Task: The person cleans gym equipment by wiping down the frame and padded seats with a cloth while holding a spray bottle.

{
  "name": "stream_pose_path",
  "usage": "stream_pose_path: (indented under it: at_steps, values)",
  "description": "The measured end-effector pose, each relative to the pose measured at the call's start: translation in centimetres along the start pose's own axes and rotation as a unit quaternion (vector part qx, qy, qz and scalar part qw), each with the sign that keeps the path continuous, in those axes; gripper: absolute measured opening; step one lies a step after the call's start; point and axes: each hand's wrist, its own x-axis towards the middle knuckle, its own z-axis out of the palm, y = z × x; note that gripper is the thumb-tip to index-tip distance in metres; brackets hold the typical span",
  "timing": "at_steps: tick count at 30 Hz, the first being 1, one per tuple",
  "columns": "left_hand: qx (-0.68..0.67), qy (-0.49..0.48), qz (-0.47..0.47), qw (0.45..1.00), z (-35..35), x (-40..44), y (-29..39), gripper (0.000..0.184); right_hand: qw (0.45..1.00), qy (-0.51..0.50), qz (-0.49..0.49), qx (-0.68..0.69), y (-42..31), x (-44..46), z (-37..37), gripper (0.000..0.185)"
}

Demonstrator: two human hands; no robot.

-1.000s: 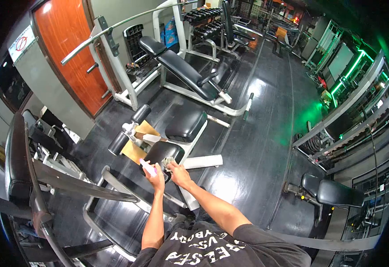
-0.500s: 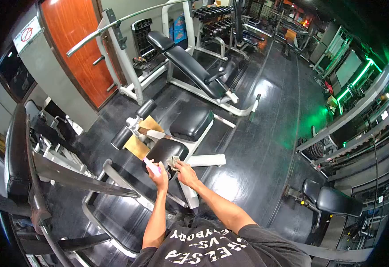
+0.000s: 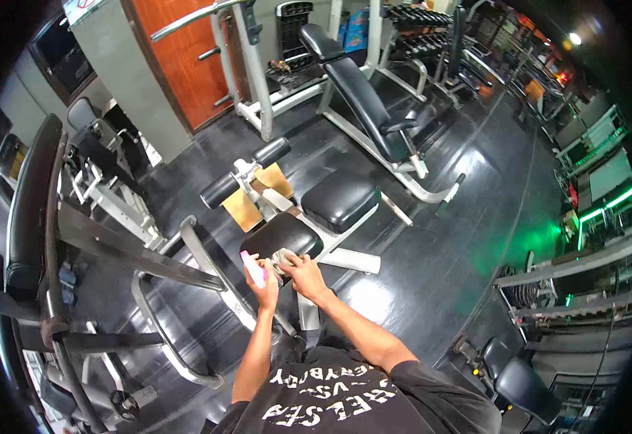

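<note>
My left hand point(image 3: 265, 293) is closed around a pink-and-white spray bottle point(image 3: 254, 269), held upright at a tilt. Just to its right, my right hand point(image 3: 306, 277) grips a crumpled light grey cloth point(image 3: 282, 258). Both hands are close together at the near edge of a black padded seat point(image 3: 281, 233); whether the cloth touches the pad I cannot tell. Beyond that pad sits a second black pad point(image 3: 341, 201) on the same white-framed bench. Foam rollers point(image 3: 220, 189) and yellowish plates point(image 3: 242, 210) are at the bench's left end.
An inclined bench point(image 3: 363, 98) stands ahead. Grey curved tubing of a machine point(image 3: 199, 253) lies close on my left, with a tall black backrest point(image 3: 32, 210) beside it. Another black bench point(image 3: 524, 390) is at the lower right. Dumbbell racks point(image 3: 421, 32) line the back.
The view has swung left, so the equipment appears farther right. My hands have come closer together and back toward the seat's near edge, still holding bottle and cloth.
</note>
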Motion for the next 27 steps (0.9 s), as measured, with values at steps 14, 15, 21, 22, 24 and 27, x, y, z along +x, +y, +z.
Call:
stream_pose_path:
  at_steps: [14,15,21,22,24,27]
  values:
    - [0.039,0.096,-0.065,0.993,1.0,-0.5,0.3,0.025,0.998,-0.045,0.005,-0.032,8.2,3.7,-1.9,0.050]
    - [0.041,0.103,-0.065,0.992,1.1,-0.5,0.2,0.025,0.997,-0.069,-0.018,-0.024,7.4,3.6,-2.2,0.050]
    - [0.119,0.170,0.032,0.978,2.3,-0.7,-0.1,0.019,0.939,-0.303,-0.142,0.080,5.4,4.7,-5.0,0.053]
    - [0.096,0.169,0.027,0.981,2.5,-0.8,0.1,0.022,0.938,-0.305,-0.146,0.082,6.1,5.2,-4.9,0.053]
    - [0.052,0.167,0.023,0.984,2.5,-0.9,0.9,0.027,0.967,-0.125,-0.158,0.155,7.7,6.6,-4.8,0.047]
    - [0.088,0.162,0.013,0.983,2.6,-1.3,1.8,0.029,0.993,-0.117,0.004,0.016,8.9,7.3,-3.4,0.042]
